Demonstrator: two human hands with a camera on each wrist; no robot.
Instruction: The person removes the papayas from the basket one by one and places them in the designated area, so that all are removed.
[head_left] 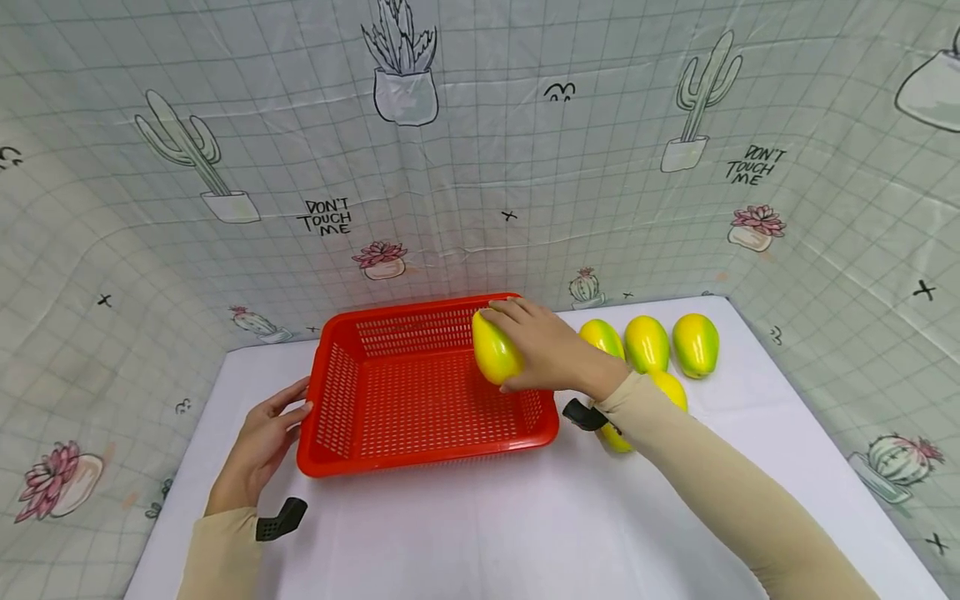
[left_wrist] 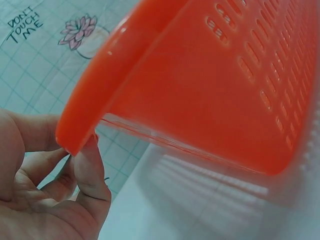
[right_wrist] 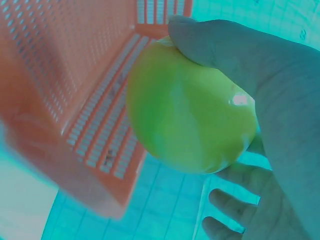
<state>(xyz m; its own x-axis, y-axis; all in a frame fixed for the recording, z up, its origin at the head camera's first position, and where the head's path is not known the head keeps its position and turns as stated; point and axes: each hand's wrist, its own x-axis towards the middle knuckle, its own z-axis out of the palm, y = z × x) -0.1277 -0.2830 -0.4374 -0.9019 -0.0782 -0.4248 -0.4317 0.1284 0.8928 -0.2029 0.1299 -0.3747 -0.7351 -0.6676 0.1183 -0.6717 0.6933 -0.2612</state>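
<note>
The yellow-green mango you are holding sits just right of the frame's centre, over the right inner side of the red basket. Your right hand grips it, fingers curled over its top and thumb beneath. Your left hand, lower left, rests against the basket's left rim with fingers relaxed, fingertips touching the edge. Four more mangoes lie to the right of the basket on the white table, one partly hidden under your right sleeve. A cactus-print cloth fills the upper frame.
</note>
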